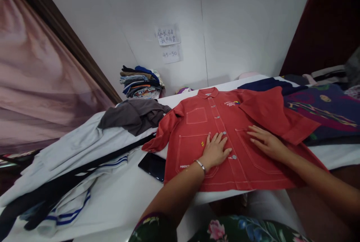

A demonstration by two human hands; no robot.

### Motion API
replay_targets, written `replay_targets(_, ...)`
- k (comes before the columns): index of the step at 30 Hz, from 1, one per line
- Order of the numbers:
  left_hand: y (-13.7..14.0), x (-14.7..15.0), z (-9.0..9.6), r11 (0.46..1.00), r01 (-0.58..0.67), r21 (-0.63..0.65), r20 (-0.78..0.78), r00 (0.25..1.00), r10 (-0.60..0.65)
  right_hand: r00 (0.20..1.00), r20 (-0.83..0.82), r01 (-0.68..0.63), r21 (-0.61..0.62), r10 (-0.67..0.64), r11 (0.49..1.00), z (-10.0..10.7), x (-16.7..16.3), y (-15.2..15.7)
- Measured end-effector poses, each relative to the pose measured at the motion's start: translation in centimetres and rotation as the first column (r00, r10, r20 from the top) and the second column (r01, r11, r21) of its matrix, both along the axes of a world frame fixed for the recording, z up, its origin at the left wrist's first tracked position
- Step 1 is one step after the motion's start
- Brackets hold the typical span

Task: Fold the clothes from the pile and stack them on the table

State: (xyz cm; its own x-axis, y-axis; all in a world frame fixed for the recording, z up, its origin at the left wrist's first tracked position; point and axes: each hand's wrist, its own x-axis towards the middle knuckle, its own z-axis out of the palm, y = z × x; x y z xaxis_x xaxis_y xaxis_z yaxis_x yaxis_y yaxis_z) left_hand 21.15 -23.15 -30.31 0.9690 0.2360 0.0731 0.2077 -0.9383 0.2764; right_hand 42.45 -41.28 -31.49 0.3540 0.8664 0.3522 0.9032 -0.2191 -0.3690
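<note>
A red button-front jacket [197,137] with white stitching lies spread face up, its collar toward the wall. My left hand [216,150] rests flat on its front beside the button strip, fingers outstretched; a metal bracelet [200,166] circles that wrist. Over the big pocket on the jacket's right side, my right hand [266,142] is stretched out, fingers extended and holding nothing. The sleeve on the left hangs outward with its cuff bunched, while the other sleeve [289,122] lies folded out to the right.
A dark phone [152,165] lies partly beneath the jacket on the white table [123,189]. Loose grey, black and white clothes [70,152] spread at left. A folded stack [140,82] stands by the wall. Dark blue garments [323,111] lie at right. Handwritten papers [168,43] hang above.
</note>
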Motion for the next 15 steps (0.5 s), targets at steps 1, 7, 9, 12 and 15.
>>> replay_targets(1,0.1,0.0,0.1,1.0,-0.002,-0.006,0.0,1.0,0.002,0.999,0.05,-0.014,0.046,0.012,0.999,1.0,-0.5,-0.4)
replay_targets(7,0.1,-0.1,0.1,1.0,0.007,-0.007,0.031,0.999,-0.007,0.862,0.35,0.319,0.185,-0.366,0.929,6.0,0.9,-3.9)
replay_targets(9,0.2,-0.1,0.0,1.0,0.007,-0.009,0.036,0.999,-0.006,0.773,0.389,0.492,0.131,-0.501,0.861,5.9,2.0,-5.0)
replay_targets(12,0.4,0.0,-0.1,1.0,0.008,-0.013,0.037,0.999,-0.007,0.72,0.379,0.613,0.043,-0.581,0.789,4.5,3.0,-6.5)
replay_targets(15,0.5,0.0,-0.3,1.0,0.004,-0.013,0.041,0.999,-0.003,0.705,0.34,0.66,0.006,-0.622,0.751,3.3,3.5,-7.8)
